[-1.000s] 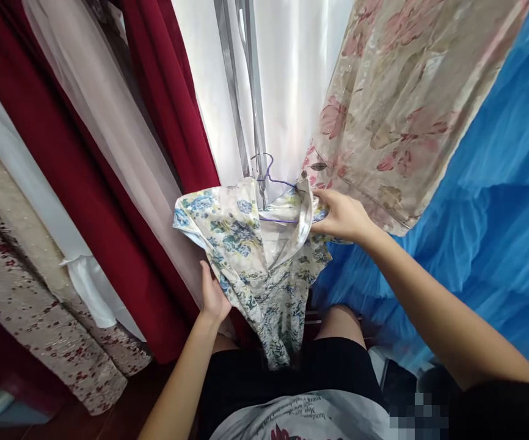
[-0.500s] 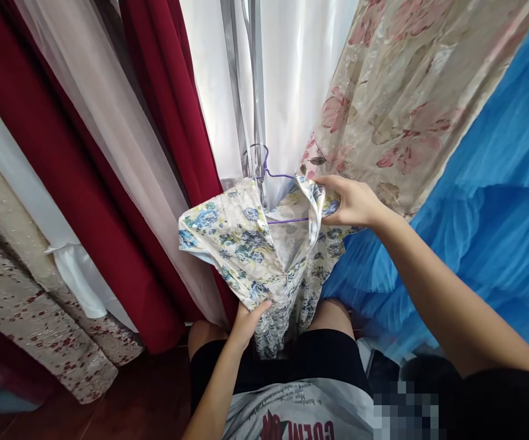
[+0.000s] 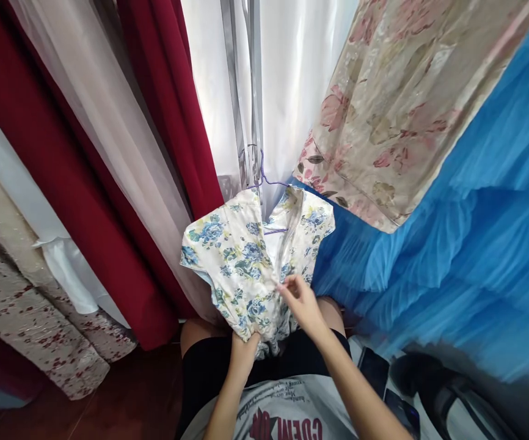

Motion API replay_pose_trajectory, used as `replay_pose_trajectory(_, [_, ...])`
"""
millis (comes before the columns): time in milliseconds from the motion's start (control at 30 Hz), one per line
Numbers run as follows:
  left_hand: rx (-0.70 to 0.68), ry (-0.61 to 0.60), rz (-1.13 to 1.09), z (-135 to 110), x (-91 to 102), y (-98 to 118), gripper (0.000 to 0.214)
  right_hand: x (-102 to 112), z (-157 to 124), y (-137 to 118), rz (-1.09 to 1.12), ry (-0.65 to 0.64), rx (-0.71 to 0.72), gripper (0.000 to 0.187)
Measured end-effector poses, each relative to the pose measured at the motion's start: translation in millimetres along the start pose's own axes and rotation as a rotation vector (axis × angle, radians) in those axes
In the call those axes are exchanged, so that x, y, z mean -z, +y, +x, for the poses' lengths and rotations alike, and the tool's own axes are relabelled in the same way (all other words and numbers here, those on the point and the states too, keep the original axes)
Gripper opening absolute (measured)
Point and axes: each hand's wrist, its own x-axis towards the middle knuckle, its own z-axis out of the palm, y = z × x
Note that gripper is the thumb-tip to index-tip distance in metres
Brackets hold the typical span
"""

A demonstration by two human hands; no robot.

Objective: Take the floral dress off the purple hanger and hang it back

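Observation:
A cream dress with blue flowers (image 3: 241, 256) hangs on a purple wire hanger (image 3: 264, 178) from a metal rail pole (image 3: 246, 91). My left hand (image 3: 245, 346) grips the lower part of the dress from below, fingers closed in the cloth. My right hand (image 3: 302, 300) pinches the dress front near its opening, just below the neckline. The hem falls over my lap and is partly hidden by my hands.
Dark red garments (image 3: 85, 183) and a sheer pale one (image 3: 109, 134) hang at left. A beige floral garment (image 3: 397, 104) and a bright blue tulle dress (image 3: 475, 232) hang at right. White curtain (image 3: 292, 79) behind. Dark bags (image 3: 434, 391) lie at lower right.
My right hand left the dress shoulder at the hanger and came down to the front opening. My left hand slid lower and toward the middle of the dress.

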Motion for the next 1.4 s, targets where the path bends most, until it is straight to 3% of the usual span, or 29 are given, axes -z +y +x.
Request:
replay_pose_trajectory(100, [-0.024, 0.044, 0.028, -6, 2.9, 7, 0.054, -29, -9, 18, 0.089, -0.114, -0.088, 0.033])
replay_pose_trajectory(200, [-0.061, 0.048, 0.036, -9, 5.0, 17, 0.053, -36, -3, 18, 0.107, -0.149, -0.085, 0.041])
replay_pose_trajectory(400, [-0.027, 0.065, 0.080, -14, 5.9, 17, 0.045, -21, -15, 21, 0.138, -0.170, -0.131, 0.049])
replay_pose_trajectory(733, [-0.042, 0.055, 0.111, -21, 0.6, 17, 0.054, 2, -22, 17, 0.214, -0.132, -0.130, 0.052])
replay_pose_trajectory(933, [-0.066, 0.030, 0.133, -23, 3.0, 18, 0.049, 0, -20, 16, 0.333, -0.167, -0.223, 0.048])
replay_pose_trajectory(1167, [-0.097, 0.036, 0.175, -24, 3.1, 13, 0.047, -7, -21, 9, 0.412, -0.185, -0.158, 0.035])
replay_pose_trajectory(1233, [-0.149, 0.145, 0.191, -25, 8.6, 15, 0.050, -4, -22, 6, 0.406, -0.159, -0.180, 0.033])
replay_pose_trajectory(1333, [-0.384, 0.400, 0.215, -24, 13.3, 23, 0.059, 0, -25, 2, 0.395, -0.106, -0.226, 0.034])
replay_pose_trajectory(1400, [-0.554, 0.405, 0.282, -23, 7.4, 32, 0.050, 2, -26, -2, 0.407, -0.089, -0.248, 0.035])
